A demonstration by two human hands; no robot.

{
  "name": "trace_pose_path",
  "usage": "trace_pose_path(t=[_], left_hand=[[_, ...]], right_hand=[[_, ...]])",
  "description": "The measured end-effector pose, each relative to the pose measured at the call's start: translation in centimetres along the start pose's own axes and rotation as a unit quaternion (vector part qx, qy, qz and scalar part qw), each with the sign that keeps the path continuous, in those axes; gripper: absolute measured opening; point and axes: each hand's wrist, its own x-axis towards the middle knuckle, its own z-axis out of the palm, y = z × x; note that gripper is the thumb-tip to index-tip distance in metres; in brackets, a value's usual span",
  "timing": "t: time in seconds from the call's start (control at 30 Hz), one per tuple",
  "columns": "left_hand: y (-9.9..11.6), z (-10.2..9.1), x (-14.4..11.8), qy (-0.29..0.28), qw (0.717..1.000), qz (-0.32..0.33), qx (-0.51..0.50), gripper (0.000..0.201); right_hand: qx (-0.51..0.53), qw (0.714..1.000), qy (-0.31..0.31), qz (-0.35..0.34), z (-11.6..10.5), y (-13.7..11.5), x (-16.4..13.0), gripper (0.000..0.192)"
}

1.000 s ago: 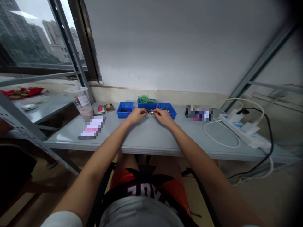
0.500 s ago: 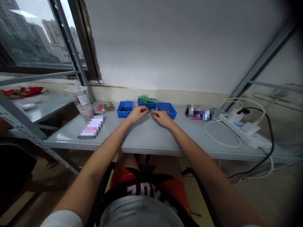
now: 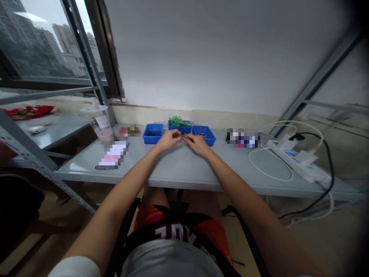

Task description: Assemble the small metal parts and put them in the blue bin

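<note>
My left hand (image 3: 170,139) and my right hand (image 3: 198,144) meet over the grey table (image 3: 181,169), fingertips pinched close together. What they hold between them is too small to make out. Just behind my fingers lie small shiny metal pieces (image 3: 185,134), partly hidden. Beside my right hand sits a blue tray (image 3: 211,141) with more shiny metal pieces (image 3: 202,135) in it. To the left of my left hand is another blue tray (image 3: 148,141), holding dark contents. A third blue tray (image 3: 172,127) stands behind my hands, filled with green plastic-looking pieces (image 3: 179,121).
On the left are a phone (image 3: 113,154) and a lidded plastic cup (image 3: 100,123). Blurred-out items (image 3: 242,138) lie on the right. A white power strip (image 3: 300,159) with plugs and looping cables occupies the right end. Metal shelf posts (image 3: 319,73) flank the table.
My fingertips have come slightly closer together, and my right fingers have shifted a little. The trays and other things stay in place.
</note>
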Motion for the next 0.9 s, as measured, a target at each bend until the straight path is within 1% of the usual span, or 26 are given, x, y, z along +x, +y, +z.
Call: trace_pose_path(t=[0.07, 0.1, 0.2, 0.27, 0.43, 0.63, 0.8, 0.9], left_hand=[[-0.01, -0.15, -0.02, 0.004, 1.0, -0.014, -0.007, 0.012], [-0.01, -0.21, -0.05, -0.004, 1.0, -0.019, -0.008, 0.011], [0.06, -0.28, -0.15, -0.04, 0.999, -0.019, 0.007, 0.013], [0.16, -0.26, -0.2, -0.052, 0.998, -0.011, 0.022, 0.014], [0.38, -0.33, -0.24, -0.048, 0.998, -0.006, 0.043, 0.017], [0.34, -0.68, -0.29, -0.034, 0.997, -0.023, 0.068, 0.023], [0.1, -0.64, -0.21, -0.027, 0.996, -0.012, 0.079, 0.023], [-0.03, -0.6, -0.15, -0.026, 0.996, -0.007, 0.084, 0.022]], right_hand=[[0.004, 1.0, 0.027, 0.011, -0.11, 0.12, 0.06, 0.027], [0.008, 0.999, 0.035, 0.013, -0.14, 0.14, 0.08, 0.029], [0.014, 0.999, 0.037, 0.009, -0.12, 0.15, 0.11, 0.028], [0.009, 0.999, 0.031, 0.001, -0.04, 0.2, 0.13, 0.025], [-0.005, 1.0, 0.016, -0.007, -0.12, 0.41, 0.17, 0.021], [-0.011, 0.999, 0.039, 0.008, -0.62, 0.32, 0.15, 0.023], [-0.014, 0.999, 0.038, 0.015, -0.53, 0.59, 0.23, 0.025], [-0.029, 0.998, 0.049, 0.01, -0.5, 0.77, 0.29, 0.022]])
